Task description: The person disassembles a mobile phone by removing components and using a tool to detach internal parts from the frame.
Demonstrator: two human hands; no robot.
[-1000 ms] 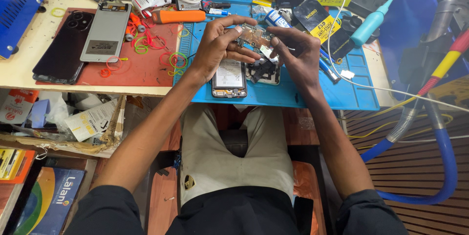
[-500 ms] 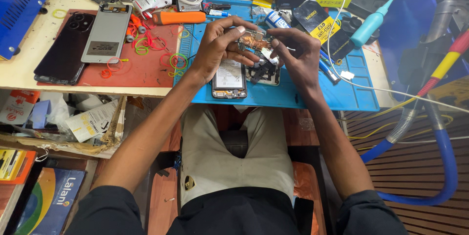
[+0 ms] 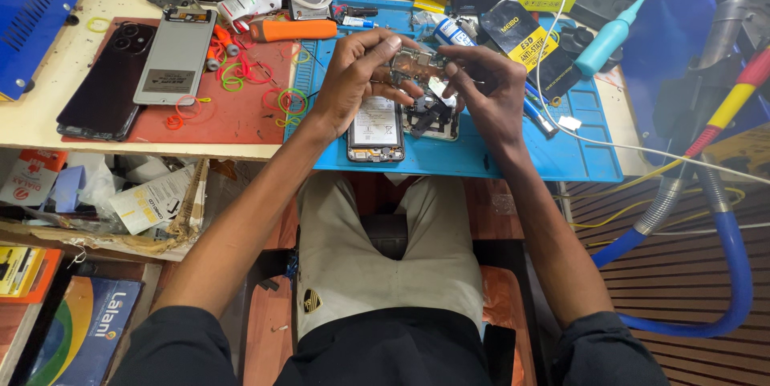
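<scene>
A small brown-and-silver circuit board is held above the blue silicone repair mat, its long axis running left to right, roughly level. The left hand pinches its left end between thumb and fingertips; the right hand grips the right end, fingers curled over the board.

Directly below the hands, on the mat, lies an opened phone body with a white battery, long axis pointing near to far. Just right of it sits a dark loose phone part, partly hidden by the right hand.

To the left, on a red mat strewn with coloured rubber bands, rest a grey phone back panel and a black phone with camera rings. An orange-handled tool lies at the far edge of the worktop. At far right stands a teal squeeze bottle.
</scene>
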